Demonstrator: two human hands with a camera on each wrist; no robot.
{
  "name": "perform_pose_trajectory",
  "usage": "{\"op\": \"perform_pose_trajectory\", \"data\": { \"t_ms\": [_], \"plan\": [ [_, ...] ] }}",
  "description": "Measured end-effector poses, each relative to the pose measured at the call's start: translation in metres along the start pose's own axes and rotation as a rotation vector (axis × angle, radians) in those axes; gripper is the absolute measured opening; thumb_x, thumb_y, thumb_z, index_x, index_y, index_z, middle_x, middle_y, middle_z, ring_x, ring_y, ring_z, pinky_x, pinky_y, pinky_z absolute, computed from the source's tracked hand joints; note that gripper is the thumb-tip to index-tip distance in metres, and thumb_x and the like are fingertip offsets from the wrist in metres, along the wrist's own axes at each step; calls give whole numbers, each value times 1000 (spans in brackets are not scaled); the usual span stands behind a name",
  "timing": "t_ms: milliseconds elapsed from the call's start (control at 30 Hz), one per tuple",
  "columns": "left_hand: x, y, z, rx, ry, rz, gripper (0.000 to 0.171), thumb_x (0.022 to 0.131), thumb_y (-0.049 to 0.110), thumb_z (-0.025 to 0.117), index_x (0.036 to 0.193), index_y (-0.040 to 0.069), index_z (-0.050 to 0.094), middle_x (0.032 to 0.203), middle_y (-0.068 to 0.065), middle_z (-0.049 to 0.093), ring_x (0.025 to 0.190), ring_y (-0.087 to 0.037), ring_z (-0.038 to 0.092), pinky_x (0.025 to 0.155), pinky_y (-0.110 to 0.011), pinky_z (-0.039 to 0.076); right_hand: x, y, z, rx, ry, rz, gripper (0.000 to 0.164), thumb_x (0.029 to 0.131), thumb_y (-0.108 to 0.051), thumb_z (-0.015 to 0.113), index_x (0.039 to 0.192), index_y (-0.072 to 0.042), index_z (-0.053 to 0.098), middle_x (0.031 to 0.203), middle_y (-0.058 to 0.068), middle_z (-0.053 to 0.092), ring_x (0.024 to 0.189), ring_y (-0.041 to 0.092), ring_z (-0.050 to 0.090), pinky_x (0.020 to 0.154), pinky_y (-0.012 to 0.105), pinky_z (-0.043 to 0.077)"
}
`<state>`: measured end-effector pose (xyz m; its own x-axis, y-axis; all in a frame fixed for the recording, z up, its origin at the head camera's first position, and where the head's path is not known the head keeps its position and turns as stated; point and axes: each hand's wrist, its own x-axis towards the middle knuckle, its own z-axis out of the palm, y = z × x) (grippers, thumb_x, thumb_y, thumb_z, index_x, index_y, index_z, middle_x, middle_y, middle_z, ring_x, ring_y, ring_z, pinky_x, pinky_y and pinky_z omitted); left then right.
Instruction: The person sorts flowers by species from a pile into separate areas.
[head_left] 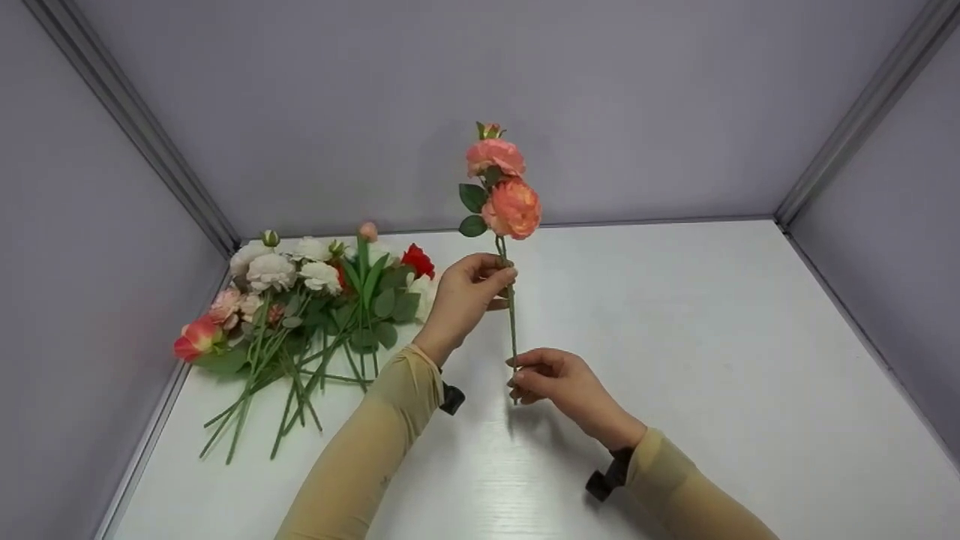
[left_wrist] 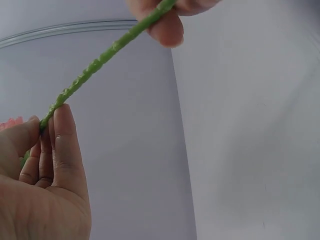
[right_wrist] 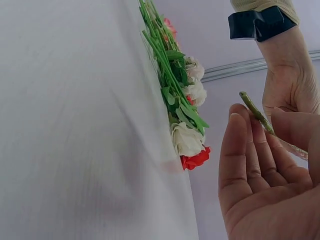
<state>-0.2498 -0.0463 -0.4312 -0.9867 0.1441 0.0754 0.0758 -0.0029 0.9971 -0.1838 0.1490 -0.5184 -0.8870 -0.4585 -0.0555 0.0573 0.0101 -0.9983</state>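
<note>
The coral flower (head_left: pixel 514 208) was to the right of the flower pile (head_left: pixel 364 337), held nearly upright above the tabletop (head_left: pixel 675 337), with two full blooms, a small bud at its top and dark leaves (head_left: pixel 472 197) on the side facing the pile. The left hand (head_left: pixel 466 296), the nearer of the two hands to the pile, pinched the stem (head_left: pixel 513 322) just below the lower bloom; the right hand (head_left: pixel 562 384), farther from the pile, pinched it near its bottom — the tip poked out just past the fingers.

At the pile's right side lay a red bloom (head_left: pixel 418 260), at its far edge a pink bud (head_left: pixel 367 231), and at its left side a pink-and-yellow bloom (head_left: pixel 197 339). White blooms (head_left: pixel 272 271) were bunched in its far part — loose green stems (head_left: pixel 240 420) stuck out of its near edge. Pale walls (head_left: pixel 637 105) stood behind the pile and to its left.
</note>
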Motion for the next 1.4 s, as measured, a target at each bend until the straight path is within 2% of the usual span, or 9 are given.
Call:
{"op": "perform_pose_trajectory", "data": {
  "t_ms": [133,367,600,967,1233,1400],
  "plan": [
    [1,0,3,-10,-14,-15,29,98,24,73,118,4,68,106,-13,66,97,-25,68,82,-35,61,0,1,1,64,23,1,36,97,-15,72,120,11,62,103,24,71,90,29,72,84,44,61],
    [-1,-2,7,-40,-39,-25,28,97,22,74,119,5,67,108,-14,67,96,-26,69,82,-37,62,1,1,2,134,100,7,34,95,-10,74,118,12,61,102,23,70,90,29,72,83,43,61],
    [-7,-10,10,-66,-86,-71,26,97,17,74,117,2,67,108,-15,67,97,-26,69,83,-37,61,2,-1,0,119,145,-6,25,95,-10,74,113,5,66,104,28,68,90,30,72,82,43,61],
    [-9,-13,12,-72,-108,-83,21,97,12,73,114,1,67,105,-15,67,96,-25,69,84,-37,61,1,2,-3,86,149,5,39,95,-13,74,120,14,60,104,26,69,90,30,72,82,42,61],
    [-11,-15,13,-37,-124,-70,21,97,14,73,114,3,67,105,-14,66,96,-26,68,83,-37,61,3,-4,-5,79,179,-20,30,97,-17,73,118,2,68,105,21,70,94,32,72,83,45,61],
    [-13,-20,14,-42,-125,-79,20,97,13,73,113,2,67,104,-13,66,95,-24,68,82,-37,61,4,-7,-7,92,173,-39,28,98,-16,72,117,4,67,105,21,70,95,31,71,84,46,61]
  ]
}}
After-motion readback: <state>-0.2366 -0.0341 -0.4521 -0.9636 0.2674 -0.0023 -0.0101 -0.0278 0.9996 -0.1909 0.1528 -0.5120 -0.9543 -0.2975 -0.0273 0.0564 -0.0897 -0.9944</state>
